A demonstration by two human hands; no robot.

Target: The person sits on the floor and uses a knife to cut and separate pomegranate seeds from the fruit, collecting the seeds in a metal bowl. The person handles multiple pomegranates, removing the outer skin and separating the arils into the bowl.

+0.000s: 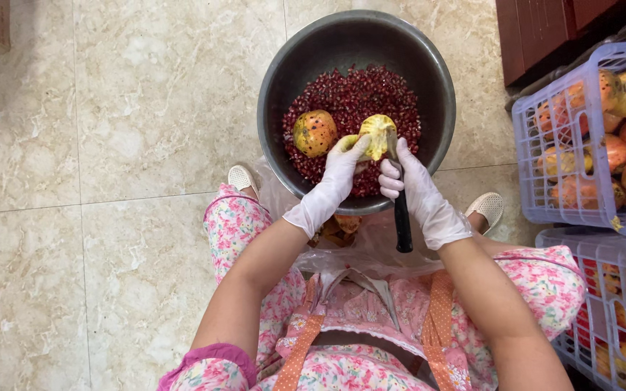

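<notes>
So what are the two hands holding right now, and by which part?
The left hand cups a pomegranate piece from below by its rind. The right hand grips a knife high on its black handle.

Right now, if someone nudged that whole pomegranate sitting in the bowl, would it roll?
Probably a little: the whole pomegranate is round, but it rests on loose seeds that would likely cradle it. The metal bowl has sloped walls that should keep it in.

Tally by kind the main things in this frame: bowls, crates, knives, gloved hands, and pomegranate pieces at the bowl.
Bowl: 1
Lilac plastic crates: 2
Knife: 1
Gloved hands, left hand and right hand: 2
Pomegranate pieces at the bowl, one held, one lying on the seeds: 2
Total: 8
</notes>
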